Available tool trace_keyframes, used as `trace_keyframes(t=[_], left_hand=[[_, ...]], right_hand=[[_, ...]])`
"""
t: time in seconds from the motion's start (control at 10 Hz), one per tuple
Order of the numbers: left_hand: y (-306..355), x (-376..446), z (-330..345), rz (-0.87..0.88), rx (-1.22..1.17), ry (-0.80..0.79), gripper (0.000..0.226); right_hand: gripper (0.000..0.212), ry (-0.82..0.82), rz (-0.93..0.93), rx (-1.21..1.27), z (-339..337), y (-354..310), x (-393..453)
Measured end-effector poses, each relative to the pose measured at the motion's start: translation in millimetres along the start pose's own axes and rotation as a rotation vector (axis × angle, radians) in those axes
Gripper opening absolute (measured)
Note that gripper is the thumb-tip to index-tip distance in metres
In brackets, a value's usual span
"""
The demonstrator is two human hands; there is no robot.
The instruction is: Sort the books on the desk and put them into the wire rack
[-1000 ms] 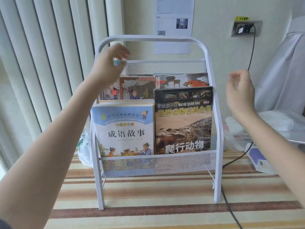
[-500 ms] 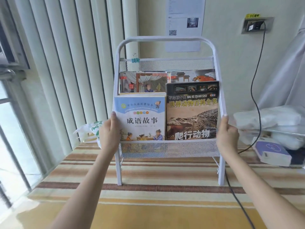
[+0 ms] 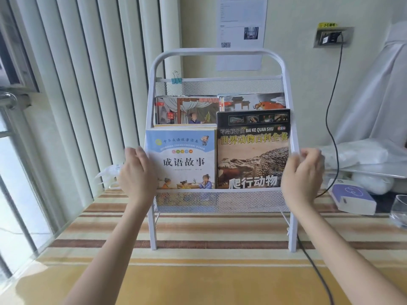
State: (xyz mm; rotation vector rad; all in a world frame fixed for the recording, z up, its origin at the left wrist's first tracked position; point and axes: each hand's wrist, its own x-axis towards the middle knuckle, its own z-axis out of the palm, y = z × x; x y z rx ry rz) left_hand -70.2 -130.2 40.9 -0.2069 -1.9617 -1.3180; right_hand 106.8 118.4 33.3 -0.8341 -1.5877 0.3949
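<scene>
A white wire rack stands on the striped desk top. Its lower front pocket holds a light blue storybook on the left and a dark crocodile book on the right. Behind them, in the upper tier, picture books and a book with a red fish cover stand upright. My left hand grips the rack's left side post. My right hand grips the right side post at the same height.
A blue binder clip hangs on the rack's top mesh. A black cable runs from the wall socket past the rack's right leg. A white-purple box, a glass, white bags and vertical blinds surround the rack.
My hands came down from near the rack's top and took hold of its two side posts. The view pulled back, so the rack looks smaller and more desk shows in front.
</scene>
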Motion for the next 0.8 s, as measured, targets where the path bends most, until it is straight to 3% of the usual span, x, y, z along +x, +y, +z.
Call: trace_keyframes(t=[0.1, 0.2, 0.3, 0.4, 0.6, 0.7, 0.8], left_hand=[[30, 7, -5, 0.140, -0.090, 0.098, 0.047], [68, 9, 2, 0.400, -0.048, 0.057, 0.046], [95, 1, 23, 0.616, 0.046, -0.020, 0.042], [100, -6, 45, 0.654, 0.143, -0.034, 0.042], [90, -4, 55, 0.702, 0.255, 0.043, 0.034], [97, -9, 47, 0.644, 0.202, -0.096, 0.036], [99, -5, 38, 0.574, -0.081, -0.224, 0.038]], right_hand=[[0.042, 0.063, -0.286, -0.012, -1, -39, 7], [0.052, -0.024, -0.497, -0.046, 12, -94, 11], [0.052, -0.217, -0.532, -0.103, 32, -136, 17], [0.031, -0.371, -0.480, -0.140, 50, -148, 29], [0.021, -0.373, -0.504, -0.127, 65, -136, 37], [0.026, -0.381, -0.542, -0.096, 65, -137, 33], [0.043, -0.316, -0.616, 0.067, 46, -125, 32]])
